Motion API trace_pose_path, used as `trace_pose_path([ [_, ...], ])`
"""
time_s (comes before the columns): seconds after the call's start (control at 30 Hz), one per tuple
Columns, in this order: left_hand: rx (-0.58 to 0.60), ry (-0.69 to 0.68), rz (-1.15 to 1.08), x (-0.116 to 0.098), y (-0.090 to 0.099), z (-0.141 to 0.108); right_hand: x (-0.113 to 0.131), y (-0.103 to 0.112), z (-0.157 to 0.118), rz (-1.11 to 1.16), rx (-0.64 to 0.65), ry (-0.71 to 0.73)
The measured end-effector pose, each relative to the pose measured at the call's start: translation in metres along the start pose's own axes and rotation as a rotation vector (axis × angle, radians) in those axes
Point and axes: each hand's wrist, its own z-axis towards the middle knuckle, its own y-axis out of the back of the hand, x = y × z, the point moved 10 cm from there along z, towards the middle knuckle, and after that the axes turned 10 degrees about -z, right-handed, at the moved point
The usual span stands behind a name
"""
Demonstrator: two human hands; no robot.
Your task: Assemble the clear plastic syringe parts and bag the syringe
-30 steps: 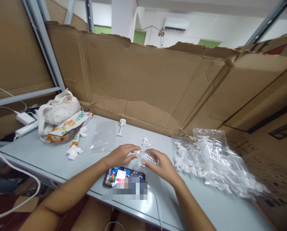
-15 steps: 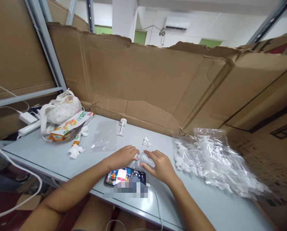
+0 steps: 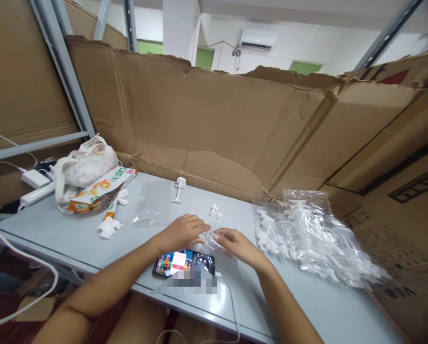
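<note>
A clear ribbed plastic tube (image 3: 211,237) is held low above the table, behind the phone. My left hand (image 3: 186,232) pinches its left end between thumb and fingers. Over its other end, my right hand (image 3: 238,244) is closed with the thumb hidden from sight. Just beyond the hands lie a few small white plastic pieces (image 3: 216,211). Farther back stands a white plunger-like part (image 3: 178,189) with a round top and a thin stem. A phone (image 3: 185,263) with a lit screen lies close in front of my hands, its lower part blurred out.
A clear bag full of white plastic parts (image 3: 314,243) fills the table's right side. At left are a flat plastic bag (image 3: 152,203), crumpled tissue (image 3: 110,227), a snack packet (image 3: 101,191) and a cloth bag (image 3: 88,165). Cardboard (image 3: 192,119) walls the back; a cable (image 3: 234,298) runs from the phone.
My right hand has turned and its fingers have drawn together over the tube, which now tilts downward to the right. My left hand stays nearly in place. The whole view has shifted slightly.
</note>
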Motion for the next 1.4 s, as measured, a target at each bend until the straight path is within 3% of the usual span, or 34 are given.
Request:
trace_pose_path([
  [0.1, 0.112, 0.061, 0.052, 0.011, -0.015, -0.001, 0.015, 0.014, -0.004, -0.359, -0.218, 0.135],
  [0.23, 0.188, 0.129, -0.040, 0.018, -0.019, -0.001, 0.044, 0.009, -0.014, -0.776, -0.375, 0.354],
  [0.33, 0.196, 0.200, -0.111, 0.022, -0.016, 0.000, 0.064, 0.001, -0.025, -1.079, -0.515, 0.506],
  [0.43, 0.170, 0.260, -0.088, 0.027, -0.013, 0.001, 0.074, -0.008, -0.031, -1.247, -0.591, 0.604],
  [0.53, 0.138, 0.238, 0.054, 0.025, -0.014, 0.005, 0.069, 0.000, -0.028, -1.156, -0.615, 0.523],
  [0.6, 0.113, 0.181, 0.184, 0.018, -0.012, 0.009, 0.052, 0.014, -0.018, -0.883, -0.572, 0.360],
  [0.67, 0.076, 0.118, 0.286, 0.010, -0.007, 0.014, 0.023, 0.018, -0.004, -0.463, -0.409, 0.164],
  [0.77, 0.020, 0.025, 0.366, -0.004, 0.004, 0.020, -0.008, -0.010, 0.009, 0.136, -0.020, -0.055],
  [0.83, 0.031, -0.014, 0.391, -0.009, 0.008, 0.023, -0.009, -0.017, 0.008, 0.266, 0.076, -0.082],
  [0.9, 0.091, -0.011, 0.389, -0.009, 0.008, 0.026, -0.003, 0.002, 0.007, 0.096, -0.096, -0.007],
  [1.0, 0.181, 0.053, 0.322, 0.000, 0.004, 0.029, 0.027, 0.034, -0.009, -0.511, -0.528, 0.209],
  [1.07, 0.200, 0.100, 0.275, 0.008, 0.003, 0.029, 0.050, 0.030, -0.022, -0.884, -0.688, 0.377],
  [1.17, 0.270, 0.169, 0.181, 0.021, -0.005, 0.028, 0.070, 0.012, -0.035, -1.197, -0.786, 0.610],
  [1.27, 0.317, 0.212, 0.150, 0.030, -0.011, 0.027, 0.076, 0.007, -0.043, -1.272, -0.852, 0.685],
  [1.4, 0.214, 0.121, 0.316, 0.021, -0.004, 0.031, 0.060, 0.025, -0.032, -0.961, -0.762, 0.468],
])
